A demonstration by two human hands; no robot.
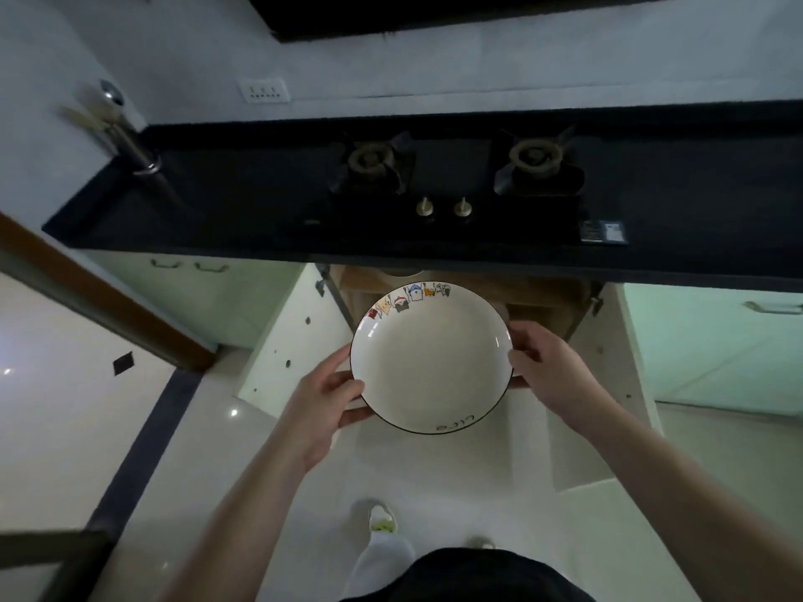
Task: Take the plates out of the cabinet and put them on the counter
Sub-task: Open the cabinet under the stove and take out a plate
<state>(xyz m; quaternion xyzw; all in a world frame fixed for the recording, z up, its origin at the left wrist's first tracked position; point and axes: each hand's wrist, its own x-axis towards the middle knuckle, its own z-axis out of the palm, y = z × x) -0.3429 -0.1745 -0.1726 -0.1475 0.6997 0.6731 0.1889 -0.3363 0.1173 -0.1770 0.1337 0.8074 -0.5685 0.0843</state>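
A white deep plate with a black rim and small cartoon figures along its far edge is held level in the air, below the counter's front edge. My left hand grips its left rim and my right hand grips its right rim. Behind the plate the lower cabinet stands open, both doors swung out; its inside is mostly hidden by the plate and dark. The black counter runs across the view above the cabinet.
A two-burner gas hob with two knobs sits in the counter above the cabinet. A metal utensil holder stands at the counter's left end. The open cabinet doors flank my arms. Pale green closed cabinets lie on both sides.
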